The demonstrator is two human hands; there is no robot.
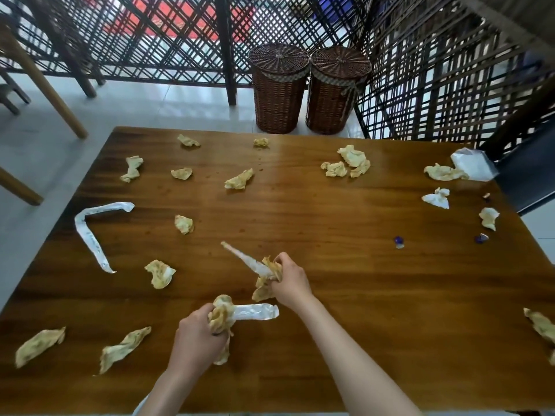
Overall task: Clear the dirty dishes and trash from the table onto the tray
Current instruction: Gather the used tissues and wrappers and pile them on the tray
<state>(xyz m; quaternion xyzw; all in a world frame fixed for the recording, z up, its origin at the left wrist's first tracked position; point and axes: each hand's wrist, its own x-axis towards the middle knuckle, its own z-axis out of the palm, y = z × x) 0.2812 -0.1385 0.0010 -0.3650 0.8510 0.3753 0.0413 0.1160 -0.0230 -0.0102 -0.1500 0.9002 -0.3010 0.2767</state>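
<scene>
Several crumpled, stained napkins lie scattered over the wooden table [345, 265]. My left hand [196, 337] grips a bunch of crumpled napkins [220, 315] together with a flat silver wrapper [255, 312] that sticks out to the right. My right hand [289, 283] grips another wad of napkins [267, 283] and a thin clear wrapper [243, 259] that points up and left. A long bent white wrapper [90, 232] lies at the left. No tray or dishes are in view.
Loose napkins lie near both front corners [39, 345] [540, 325] and along the far side [353, 160]. A clear plastic bag [471, 163] sits at the far right edge, small blue scraps [399, 242] near it. Two lidded wicker baskets [279, 88] stand beyond the table by a lattice screen.
</scene>
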